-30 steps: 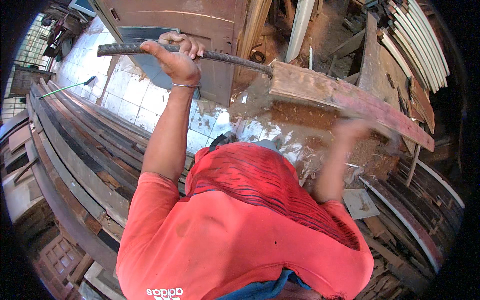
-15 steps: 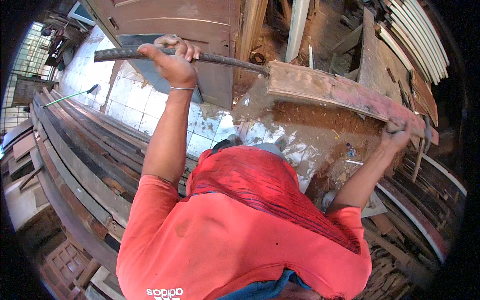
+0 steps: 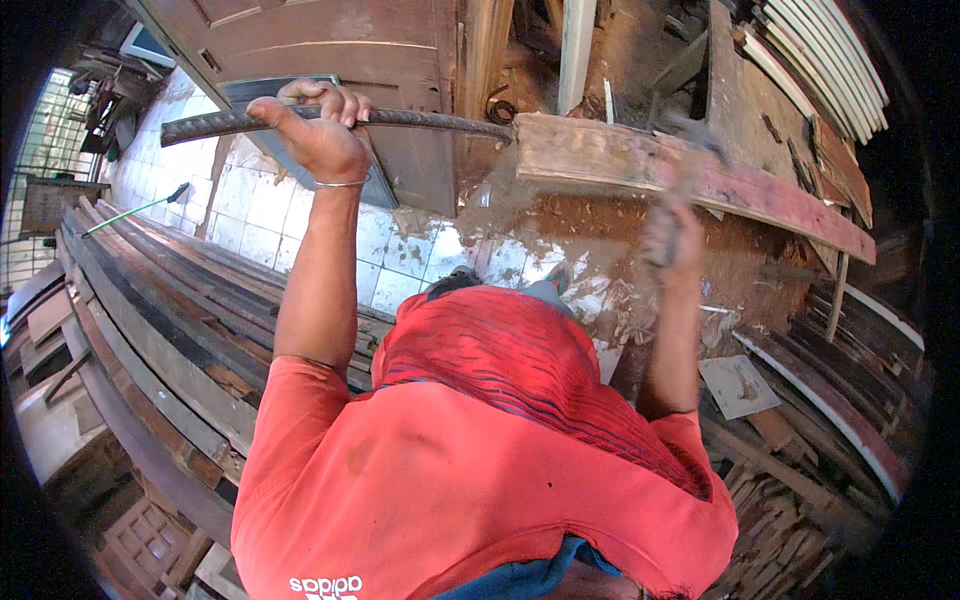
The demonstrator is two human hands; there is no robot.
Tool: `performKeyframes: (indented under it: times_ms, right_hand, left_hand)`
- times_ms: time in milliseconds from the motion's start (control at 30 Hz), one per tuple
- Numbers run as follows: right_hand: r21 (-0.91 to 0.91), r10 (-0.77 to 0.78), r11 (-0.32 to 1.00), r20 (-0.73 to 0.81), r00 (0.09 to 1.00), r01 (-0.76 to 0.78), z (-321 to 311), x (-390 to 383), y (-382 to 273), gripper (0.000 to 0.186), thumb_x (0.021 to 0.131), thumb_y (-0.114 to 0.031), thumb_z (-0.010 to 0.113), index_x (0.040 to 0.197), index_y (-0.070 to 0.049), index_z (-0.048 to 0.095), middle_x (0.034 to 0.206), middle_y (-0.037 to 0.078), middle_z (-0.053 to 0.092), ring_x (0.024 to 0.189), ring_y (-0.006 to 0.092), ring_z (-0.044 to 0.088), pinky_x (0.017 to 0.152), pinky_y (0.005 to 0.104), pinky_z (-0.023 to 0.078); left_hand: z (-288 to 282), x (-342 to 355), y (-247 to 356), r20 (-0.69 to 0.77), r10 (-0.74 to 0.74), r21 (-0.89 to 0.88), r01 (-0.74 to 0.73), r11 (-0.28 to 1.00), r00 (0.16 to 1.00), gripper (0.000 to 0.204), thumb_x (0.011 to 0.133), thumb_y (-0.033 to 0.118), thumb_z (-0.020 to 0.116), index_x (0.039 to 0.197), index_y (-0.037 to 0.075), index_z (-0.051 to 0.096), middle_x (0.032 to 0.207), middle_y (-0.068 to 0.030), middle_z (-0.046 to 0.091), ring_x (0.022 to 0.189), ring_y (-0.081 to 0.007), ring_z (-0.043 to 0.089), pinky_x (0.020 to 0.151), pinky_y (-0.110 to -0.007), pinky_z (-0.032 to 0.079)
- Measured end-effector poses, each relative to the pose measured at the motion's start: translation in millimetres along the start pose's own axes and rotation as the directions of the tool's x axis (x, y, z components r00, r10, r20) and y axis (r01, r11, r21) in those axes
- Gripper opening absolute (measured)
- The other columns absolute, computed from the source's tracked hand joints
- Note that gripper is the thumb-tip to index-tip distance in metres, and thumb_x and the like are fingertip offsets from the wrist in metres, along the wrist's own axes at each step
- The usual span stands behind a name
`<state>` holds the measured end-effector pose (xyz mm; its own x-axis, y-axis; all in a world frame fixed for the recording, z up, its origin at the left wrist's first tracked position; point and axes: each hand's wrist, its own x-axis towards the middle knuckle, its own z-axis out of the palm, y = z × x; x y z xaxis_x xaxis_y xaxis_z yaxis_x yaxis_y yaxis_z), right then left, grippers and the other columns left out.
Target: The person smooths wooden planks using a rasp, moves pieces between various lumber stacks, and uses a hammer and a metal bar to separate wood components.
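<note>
A dark ribbed iron bar (image 3: 205,125) runs across the upper left, and my left hand (image 3: 325,145) is closed around it with the thumb lying along the top. The bar's right end reaches the near end of a worn wooden plank (image 3: 585,155); whether it goes under or into the wood cannot be made out. My right hand (image 3: 673,235) grips the handle of a hammer (image 3: 688,175), which is smeared by motion. The hammer's dark head shows over the middle of the plank, with a pinkish stain on the wood beyond it.
Long boards (image 3: 190,310) are stacked on my left. A brown panelled door (image 3: 400,60) stands ahead, by white floor tiles (image 3: 255,225). More timber (image 3: 830,400) lies at right near a square tile (image 3: 738,387). Curved white strips (image 3: 825,60) lean at the far right.
My right hand has swung left with the hammer, from the plank's far right end to near its middle. My left hand keeps its hold on the bar; the view has shifted slightly.
</note>
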<state>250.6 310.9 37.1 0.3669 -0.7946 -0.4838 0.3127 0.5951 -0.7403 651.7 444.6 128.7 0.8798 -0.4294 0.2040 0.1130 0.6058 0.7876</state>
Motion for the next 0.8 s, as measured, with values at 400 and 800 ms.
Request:
performKeyframes:
  times_ms: [400,800]
  right_hand:
    - [-0.204,0.502,0.855,0.091,0.860,-0.477,83,7,133,0.010,0.089,-0.011,0.062,0.098,-0.013,0.056,0.067,-0.003,0.049,0.049,0.0092,0.045,0.043,0.0263,0.040]
    - [0.127,-0.400,0.887,-0.272,0.875,0.444,-37,15,-65,0.016,0.091,-0.022,0.060,0.086,-0.007,0.060,0.064,-0.004,0.047,0.051,0.0046,0.042,0.040,0.0190,0.030]
  left_hand:
    - [-6,6,-12,-0.053,0.030,0.020,-0.029,0.999,0.998,0.075,0.083,0.086,0.030,0.084,0.013,0.047,0.055,0.0017,0.028,0.048,-0.0141,0.032,0.051,-0.031,0.034]
    - [-8,4,-1,0.171,-0.041,-0.123,0.062,0.990,0.984,0.099,0.063,0.101,0.017,0.077,0.009,0.049,0.052,0.0002,0.031,0.045,-0.0144,0.032,0.050,-0.031,0.035]
